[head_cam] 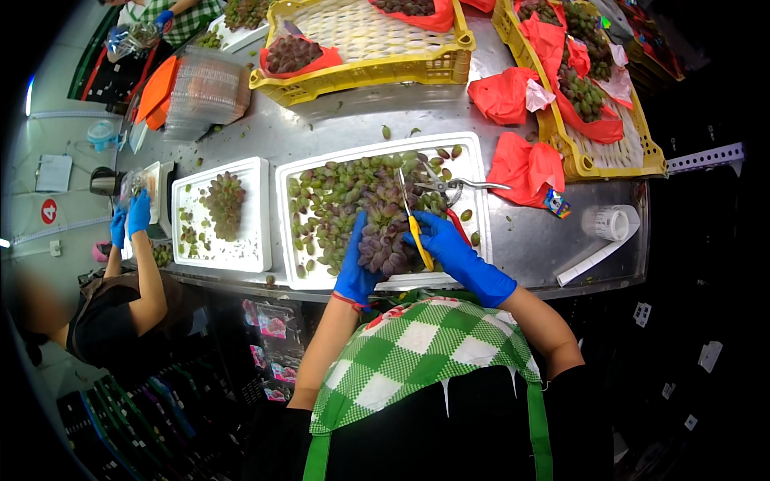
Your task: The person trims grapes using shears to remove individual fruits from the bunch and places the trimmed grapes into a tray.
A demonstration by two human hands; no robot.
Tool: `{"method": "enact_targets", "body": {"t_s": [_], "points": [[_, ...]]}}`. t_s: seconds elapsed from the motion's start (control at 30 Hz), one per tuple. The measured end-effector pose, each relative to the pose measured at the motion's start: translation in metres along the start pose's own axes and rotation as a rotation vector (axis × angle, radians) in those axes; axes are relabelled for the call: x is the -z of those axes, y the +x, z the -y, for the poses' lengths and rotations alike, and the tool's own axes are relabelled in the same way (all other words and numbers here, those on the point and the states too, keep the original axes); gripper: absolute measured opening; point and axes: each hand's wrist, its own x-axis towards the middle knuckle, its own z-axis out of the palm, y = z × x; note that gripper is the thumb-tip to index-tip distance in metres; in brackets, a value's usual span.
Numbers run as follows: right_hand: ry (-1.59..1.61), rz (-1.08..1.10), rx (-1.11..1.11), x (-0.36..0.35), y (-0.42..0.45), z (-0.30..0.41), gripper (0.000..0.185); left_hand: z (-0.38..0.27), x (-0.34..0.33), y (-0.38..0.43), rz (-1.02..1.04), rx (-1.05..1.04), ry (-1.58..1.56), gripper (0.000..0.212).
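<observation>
A bunch of purple grapes [384,240] rests against my left hand [356,264], whose blue-gloved fingers support its left side and underside. My right hand [448,248], gloved alike, holds yellow-handled scissors [416,231] with the blades pointing away from me over the bunch. Beneath both hands lies a white foam tray [385,144] filled with loose green and purplish grapes [328,198]. Metal pruning shears [454,185] lie across the tray's right side, one grip over its rim. A red handle [459,227] shows partly behind my right hand.
Left stands another foam tray [261,210] with a grape bunch [225,207]. Yellow crates [361,77] border the far side and right, near red wrapping [526,168] and a label roll [610,223]. Clear plastic boxes [207,90] are stacked at far left. A co-worker's gloved hands [139,210] work beyond.
</observation>
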Motion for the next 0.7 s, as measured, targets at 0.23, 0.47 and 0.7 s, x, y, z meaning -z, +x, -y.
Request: {"method": "enact_targets", "body": {"t_s": [0.23,0.47,0.7], "points": [[-0.112,0.022,0.135,-0.001,0.001,-0.010,0.045,0.003,0.005,-0.005,0.149,0.081,-0.274,0.042],[0.139,0.021,0.177,-0.005,-0.028,0.023,0.046,-0.005,-0.053,-0.029,-0.192,-0.394,0.305,0.039],[0.238,0.277,0.432,-0.015,-0.030,0.042,0.060,-0.024,-0.090,-0.045,0.309,-0.427,0.042,0.066]]}}
